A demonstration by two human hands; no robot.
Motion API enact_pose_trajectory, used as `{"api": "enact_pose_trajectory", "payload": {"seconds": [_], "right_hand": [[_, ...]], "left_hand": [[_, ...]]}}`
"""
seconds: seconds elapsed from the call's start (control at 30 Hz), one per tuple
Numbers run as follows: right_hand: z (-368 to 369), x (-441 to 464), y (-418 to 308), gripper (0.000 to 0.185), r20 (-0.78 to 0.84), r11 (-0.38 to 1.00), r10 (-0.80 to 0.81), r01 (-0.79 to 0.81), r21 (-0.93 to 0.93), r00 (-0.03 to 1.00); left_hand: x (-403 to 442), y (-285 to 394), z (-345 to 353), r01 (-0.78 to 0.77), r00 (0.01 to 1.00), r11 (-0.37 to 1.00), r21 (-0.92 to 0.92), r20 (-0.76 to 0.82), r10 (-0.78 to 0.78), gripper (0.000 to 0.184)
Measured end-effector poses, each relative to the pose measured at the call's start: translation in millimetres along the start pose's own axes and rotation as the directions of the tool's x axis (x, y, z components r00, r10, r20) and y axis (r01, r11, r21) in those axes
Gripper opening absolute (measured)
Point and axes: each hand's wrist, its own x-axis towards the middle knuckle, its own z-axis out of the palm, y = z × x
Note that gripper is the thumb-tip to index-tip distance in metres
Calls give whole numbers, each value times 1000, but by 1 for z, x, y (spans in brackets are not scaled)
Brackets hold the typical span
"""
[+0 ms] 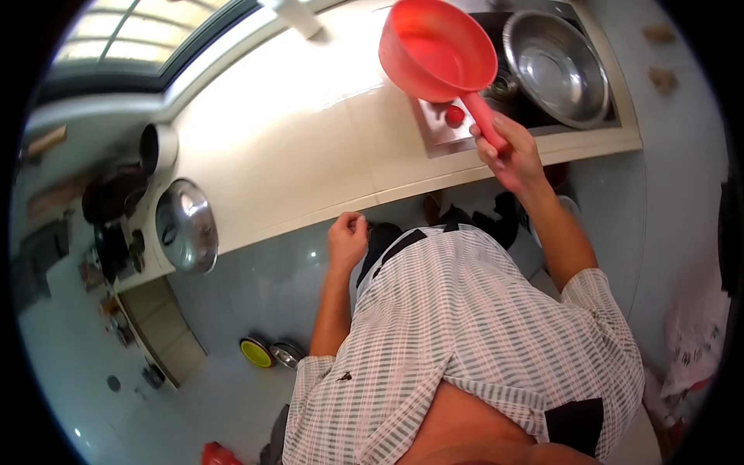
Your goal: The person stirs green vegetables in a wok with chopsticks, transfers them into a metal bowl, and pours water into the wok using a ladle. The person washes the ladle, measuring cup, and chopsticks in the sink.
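My right hand (513, 155) is closed round the handle of a red plastic water dipper (442, 53). The dipper is raised over the counter and the left part of the sink, its bowl turned up toward me, and I see no water in it. My left hand (349, 239) hangs by the counter's front edge with its fingers curled in, and nothing shows in it. A large steel basin (556, 70) sits in the sink (436, 132), to the right of the dipper. Below the dipper's bowl lies a small round red thing (455, 116).
A pale counter (294, 155) runs along the window. At its left end are a domed metal lid (187, 225), a white pot (159, 149) and a dark pan (115, 194). Two bowls, one a yellow bowl (256, 353), stand on the floor. A plastic bag (696, 341) is at right.
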Motion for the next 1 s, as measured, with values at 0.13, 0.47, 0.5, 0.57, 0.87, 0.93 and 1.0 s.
{"api": "enact_pose_trajectory", "payload": {"seconds": [0.13,0.47,0.5,0.57,0.87,0.93,1.0], "right_hand": [[57,1,63,42,13,985,91,-88,-147,996],[195,90,179,35,9,907,278,-260,-333,960],[207,101,192,34,4,908,304,-289,-303,953],[240,118,224,34,-8,900,324,-310,-306,946],[297,201,319,42,73,929,265,-234,-286,962],[292,211,330,42,28,921,240,-219,-321,970],[300,220,342,43,-47,905,224,-226,-360,973]], "left_hand": [[-23,-30,-30,-12,997,997,-73,-73,7,16],[-102,-102,-156,61,940,985,-159,-324,-111,16],[-112,-120,-167,80,926,977,-197,-349,-146,16],[-131,-157,-206,102,899,971,-217,-398,-183,16],[-210,-293,-318,190,746,952,-240,-595,-299,15],[-217,-311,-341,195,724,951,-241,-619,-305,14],[-213,-324,-373,178,710,927,-329,-609,-353,14]]}}
